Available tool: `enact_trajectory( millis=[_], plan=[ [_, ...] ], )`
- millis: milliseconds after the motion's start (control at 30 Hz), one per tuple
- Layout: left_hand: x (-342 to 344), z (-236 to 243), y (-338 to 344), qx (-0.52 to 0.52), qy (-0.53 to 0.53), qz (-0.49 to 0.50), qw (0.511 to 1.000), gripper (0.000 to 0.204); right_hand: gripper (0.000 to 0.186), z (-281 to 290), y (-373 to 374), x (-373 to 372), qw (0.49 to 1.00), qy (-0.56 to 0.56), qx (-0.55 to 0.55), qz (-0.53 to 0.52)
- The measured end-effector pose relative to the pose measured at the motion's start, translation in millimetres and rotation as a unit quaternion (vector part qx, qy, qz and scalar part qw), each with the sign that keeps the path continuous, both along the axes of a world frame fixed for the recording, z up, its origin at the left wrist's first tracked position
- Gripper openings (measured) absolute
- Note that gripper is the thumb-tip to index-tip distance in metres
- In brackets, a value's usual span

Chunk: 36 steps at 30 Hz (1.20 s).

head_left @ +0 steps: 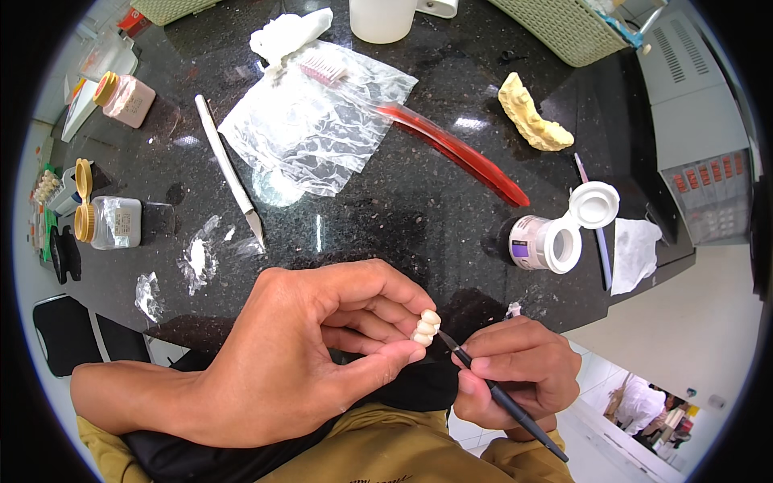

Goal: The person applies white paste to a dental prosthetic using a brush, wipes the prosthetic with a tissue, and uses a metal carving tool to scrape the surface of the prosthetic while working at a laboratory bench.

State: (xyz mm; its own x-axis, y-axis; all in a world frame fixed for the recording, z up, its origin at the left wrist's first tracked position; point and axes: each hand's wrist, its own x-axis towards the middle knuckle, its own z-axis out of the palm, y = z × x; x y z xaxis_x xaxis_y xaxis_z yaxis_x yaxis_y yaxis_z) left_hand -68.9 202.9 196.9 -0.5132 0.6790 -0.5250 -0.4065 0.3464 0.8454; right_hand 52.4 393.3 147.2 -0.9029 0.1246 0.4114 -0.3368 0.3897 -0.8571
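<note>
Near the counter's front edge, my left hand [310, 346] pinches a dental bridge [426, 328], a short row of cream tooth crowns, between thumb and fingertips. My right hand [523, 370] grips a slim black-handled tool [509, 402] like a pen. Its thin pale tip meets or almost touches the right side of the crowns; whether it is a brush or a blade I cannot tell. Beyond my right hand, a small white jar [527, 243] lies tipped with its flip lid open. A knife [229, 169] with a pale handle rests beyond my left hand.
A red-handled brush [455, 153] lies across a crumpled clear plastic sheet [290, 121]. White powder [200, 258] is smeared at the left. Further off are a yellow dental cast [531, 114], lidded jars [117, 221], a white cup [382, 22] and a woven basket [564, 30].
</note>
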Motion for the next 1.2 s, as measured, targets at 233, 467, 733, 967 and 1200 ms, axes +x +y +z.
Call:
enact_trajectory(
  millis=[233, 467, 733, 967, 1200],
  plan=[
    [0, 0, 0, 0.003, -0.005, 0.0, 1.0, 0.029, 0.026, 1, 0, 0, 1.0, -0.005, -0.001, -0.002],
    [0, 0, 0, 0.001, 0.0, -0.001, 1.0, 0.029, 0.026, 1, 2, 0, 1.0, -0.013, -0.006, 0.003],
    [0, 3, -2, -0.002, 0.0, -0.003, 1.0, 0.03, 0.03, 0, 2, 8, 0.995, -0.006, -0.098, -0.001],
    [1, -1, -2, 0.009, 0.012, -0.005, 1.0, 0.028, 0.031, 7, 7, 23, 0.992, 0.017, -0.043, -0.118],
    [3, 6, -10, 0.014, 0.094, -0.038, 0.995, 0.026, 0.008, 39, 63, 27, 0.97, 0.051, 0.012, -0.236]
  ],
)
